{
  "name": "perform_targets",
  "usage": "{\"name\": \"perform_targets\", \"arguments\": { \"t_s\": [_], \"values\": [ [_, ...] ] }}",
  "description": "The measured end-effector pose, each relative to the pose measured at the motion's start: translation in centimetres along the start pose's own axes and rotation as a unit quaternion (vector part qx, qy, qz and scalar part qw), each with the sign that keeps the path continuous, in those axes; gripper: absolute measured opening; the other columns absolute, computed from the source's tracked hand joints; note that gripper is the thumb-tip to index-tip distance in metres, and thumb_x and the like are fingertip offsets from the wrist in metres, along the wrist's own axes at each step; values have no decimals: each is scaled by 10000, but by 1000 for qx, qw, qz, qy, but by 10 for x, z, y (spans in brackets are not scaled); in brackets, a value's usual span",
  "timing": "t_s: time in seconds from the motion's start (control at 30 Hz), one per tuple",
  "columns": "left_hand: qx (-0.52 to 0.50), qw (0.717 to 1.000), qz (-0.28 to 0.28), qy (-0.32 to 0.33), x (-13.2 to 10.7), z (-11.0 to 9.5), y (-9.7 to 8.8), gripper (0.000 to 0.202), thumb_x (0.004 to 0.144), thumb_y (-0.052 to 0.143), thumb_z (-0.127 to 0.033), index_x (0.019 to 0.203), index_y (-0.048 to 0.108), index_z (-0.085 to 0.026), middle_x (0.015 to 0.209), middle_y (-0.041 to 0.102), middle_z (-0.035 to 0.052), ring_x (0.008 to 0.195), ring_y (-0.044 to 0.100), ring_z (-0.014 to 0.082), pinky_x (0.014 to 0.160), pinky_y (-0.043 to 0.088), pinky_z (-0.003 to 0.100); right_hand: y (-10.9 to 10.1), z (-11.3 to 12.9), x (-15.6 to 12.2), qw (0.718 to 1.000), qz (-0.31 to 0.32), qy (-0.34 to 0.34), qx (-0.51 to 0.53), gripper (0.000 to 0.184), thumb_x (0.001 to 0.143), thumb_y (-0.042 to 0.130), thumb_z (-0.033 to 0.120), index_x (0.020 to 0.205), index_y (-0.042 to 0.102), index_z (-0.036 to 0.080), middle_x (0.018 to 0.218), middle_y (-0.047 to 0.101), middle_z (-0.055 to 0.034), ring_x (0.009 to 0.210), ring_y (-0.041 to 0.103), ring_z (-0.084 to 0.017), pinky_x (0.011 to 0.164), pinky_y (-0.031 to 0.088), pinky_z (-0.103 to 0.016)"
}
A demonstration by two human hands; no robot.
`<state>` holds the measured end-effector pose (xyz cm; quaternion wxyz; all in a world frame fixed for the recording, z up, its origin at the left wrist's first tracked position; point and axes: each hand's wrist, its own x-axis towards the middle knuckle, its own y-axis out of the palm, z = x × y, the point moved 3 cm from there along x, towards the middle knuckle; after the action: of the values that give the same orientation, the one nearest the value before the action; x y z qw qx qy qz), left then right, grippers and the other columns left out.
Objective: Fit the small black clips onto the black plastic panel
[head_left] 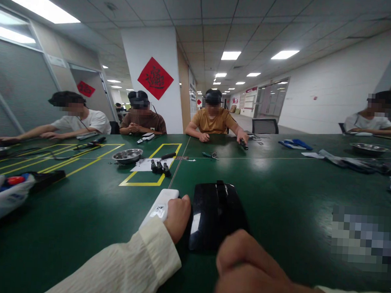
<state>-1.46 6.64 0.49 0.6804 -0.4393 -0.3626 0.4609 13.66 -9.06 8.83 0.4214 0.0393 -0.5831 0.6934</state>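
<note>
My left hand (178, 216) lies curled on the green table, its fingers folded out of sight. Beside it, partly behind the wrist and cuff, is a flat white device (161, 207) with a printed label. A glossy black case-like object (207, 221) with a raised strip on top sits just right of that hand. In the foreground my right hand (251, 269) is closed, near the black object's front right corner and partly covering it from view. Whatever the fingers of either hand hold, if anything, is hidden.
A metal bowl (127, 156), black cylindrical parts (160, 167) and pliers (210, 155) lie farther back on the table (287, 204). At left is a plastic bag (7, 200). Cloths (342, 160) lie at right. Several people sit around; one person's hand (242, 138) holds a dark tool.
</note>
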Motion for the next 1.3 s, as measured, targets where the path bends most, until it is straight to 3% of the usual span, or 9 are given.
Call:
{"name": "perform_targets", "arguments": {
  "t_s": [0.1, 0.2, 0.3, 0.4, 0.47, 0.77, 1.07, 1.3],
  "values": [
    [-2, 1000, -1, 4, 0, 0, 0, 300, 827, 344, 40, 890, 619, -64, 739, 577, 115, 710, 634, 223, 556, 435, 268, 25, -9, 21, 992, 62, 58, -95, 330, 847, 414, 197, 1155, 530, 172, 1094, 557, -105, 1002, 511, -189, 894, 423, -344],
    [-3, 1000, -1, 9, 1, 0, -1, 284, 816, 364, 43, 872, 623, -60, 731, 577, 114, 708, 637, 222, 554, 439, 263, 58, -31, 26, 959, 98, 178, -198, 463, 859, 404, 321, 1270, 474, 120, 1267, 477, -191, 1161, 428, -325, 960, 328, -505],
    [-3, 1000, -4, 12, 1, 1, -1, 299, 807, 354, 53, 867, 626, -57, 743, 575, 118, 713, 640, 236, 544, 441, 270, 85, -56, 23, 915, 137, 299, -232, 686, 839, 391, 506, 1355, 366, 55, 1380, 314, -282, 1258, 294, -425, 986, 238, -561],
    [-3, 1000, -5, 12, 0, 1, -1, 299, 811, 349, 45, 868, 624, -57, 743, 570, 116, 710, 639, 238, 547, 442, 276, 99, -72, 25, 895, 176, 335, -234, 940, 704, 469, 686, 1395, 286, 75, 1429, 193, -287, 1284, 209, -463, 995, 182, -575],
    [-3, 1000, -4, 11, 0, 0, -2, 291, 811, 354, 41, 868, 622, -57, 742, 565, 113, 708, 636, 234, 555, 442, 279, 101, -77, 28, 893, 191, 338, -227, 998, 640, 499, 731, 1404, 278, 127, 1443, 174, -264, 1288, 190, -469, 993, 169, -576],
    [-5, 1000, 1, 9, 0, 0, -1, 272, 789, 379, 56, 834, 618, -65, 759, 561, 111, 712, 630, 231, 556, 425, 267, 101, -83, 27, 904, 218, 308, -203, 725, 689, 506, 683, 1339, 337, 410, 1470, 200, -155, 1291, 200, -457, 936, 193, -627],
    [-1, 1000, -11, 13, 0, 0, 0, 274, 814, 361, 47, 873, 607, -60, 733, 561, 112, 710, 627, 240, 556, 415, 269, 78, -91, 23, 892, 252, 319, -200, 645, 727, 572, 566, 1317, 331, 472, 1462, 245, -120, 1278, 233, -458, 874, 193, -716],
    [6, 1000, -5, 13, 0, 0, 0, 295, 799, 340, 70, 854, 604, -50, 731, 568, 114, 702, 635, 239, 545, 421, 267, 73, -106, 16, 886, 238, 324, -231, 534, 756, 551, 518, 1269, 415, 459, 1449, 268, -122, 1264, 252, -467, 859, 228, -703]
  ]
}}
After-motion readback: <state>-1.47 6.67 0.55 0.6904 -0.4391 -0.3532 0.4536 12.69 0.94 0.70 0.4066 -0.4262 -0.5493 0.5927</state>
